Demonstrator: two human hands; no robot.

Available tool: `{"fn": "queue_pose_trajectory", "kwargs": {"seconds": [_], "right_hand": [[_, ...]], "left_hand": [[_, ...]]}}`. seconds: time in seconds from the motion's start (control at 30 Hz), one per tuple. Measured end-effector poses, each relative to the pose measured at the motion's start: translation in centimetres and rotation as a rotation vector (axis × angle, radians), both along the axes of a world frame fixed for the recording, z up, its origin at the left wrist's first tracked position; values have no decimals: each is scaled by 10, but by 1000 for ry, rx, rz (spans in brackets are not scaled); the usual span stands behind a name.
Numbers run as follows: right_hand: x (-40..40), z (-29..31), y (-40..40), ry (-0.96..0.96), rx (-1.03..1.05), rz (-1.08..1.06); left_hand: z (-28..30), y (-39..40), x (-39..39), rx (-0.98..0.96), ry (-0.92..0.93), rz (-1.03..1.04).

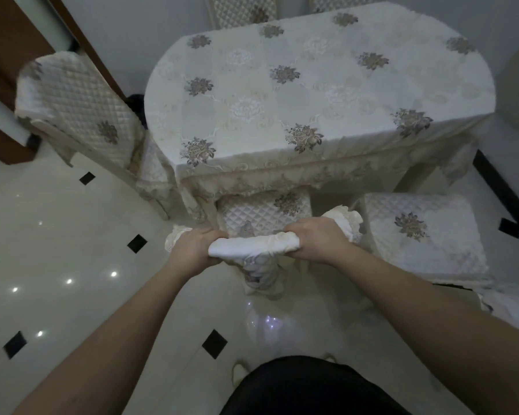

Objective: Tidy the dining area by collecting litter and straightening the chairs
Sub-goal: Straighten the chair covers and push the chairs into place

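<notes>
At the table's (312, 94) near edge, we grip the top of a covered chair (264, 217) with both hands. Our left hand (192, 250) and right hand (315, 239) curl tight round its backrest. Its seat sits tucked under the tablecloth. Another chair (423, 232) stands just right, a third (81, 106) at far left.

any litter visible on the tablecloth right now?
No, the tablecloth shows only its flower pattern, while both hands, left hand and right hand, grip the top of the chair back.
</notes>
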State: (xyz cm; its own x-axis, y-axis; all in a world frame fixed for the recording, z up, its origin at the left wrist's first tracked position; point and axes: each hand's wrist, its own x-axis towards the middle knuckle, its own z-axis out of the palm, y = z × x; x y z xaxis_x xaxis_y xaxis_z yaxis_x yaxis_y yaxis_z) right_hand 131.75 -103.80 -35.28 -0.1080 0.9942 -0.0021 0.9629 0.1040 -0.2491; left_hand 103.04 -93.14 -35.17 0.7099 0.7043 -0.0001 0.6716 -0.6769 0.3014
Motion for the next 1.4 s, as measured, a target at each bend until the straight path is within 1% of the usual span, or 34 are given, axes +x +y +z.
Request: {"fn": "queue_pose_trajectory", "kwargs": {"seconds": [0.1,0.23,0.33,0.4,0.5,0.57,0.63,0.73,0.83,0.97,1.03,1.27,1.4], "right_hand": [[0,2,0,-5,-4,5],[1,5,1,-1,-33,16],[0,5,0,4,-43,11],[-1,5,2,-3,-56,5],[-1,7,3,-12,-74,12],[-2,8,1,-22,-87,5],[-4,12,-1,-55,-106,-12],[-6,16,-10,-53,-144,-57],[-5,13,-36,1,-131,-123],[1,20,-85,23,-103,-185],[-2,32,-108,28,-106,-251],[-43,63,-205,48,-47,-502],[-49,72,-269,25,-15,-634]], "left_hand": [[3,-3,2,-8,29,26],[12,-8,2,-64,209,113],[20,-29,5,-108,272,31],[19,-52,18,-92,254,10],[14,-74,40,-11,181,142],[10,-77,44,81,150,188],[8,-78,44,119,147,218],[9,-83,49,110,114,267],[15,-88,52,33,73,302],[24,-91,42,-87,145,221],[31,-97,37,-104,155,174],[57,-150,16,30,51,14],[75,-196,31,117,32,-112]]}}
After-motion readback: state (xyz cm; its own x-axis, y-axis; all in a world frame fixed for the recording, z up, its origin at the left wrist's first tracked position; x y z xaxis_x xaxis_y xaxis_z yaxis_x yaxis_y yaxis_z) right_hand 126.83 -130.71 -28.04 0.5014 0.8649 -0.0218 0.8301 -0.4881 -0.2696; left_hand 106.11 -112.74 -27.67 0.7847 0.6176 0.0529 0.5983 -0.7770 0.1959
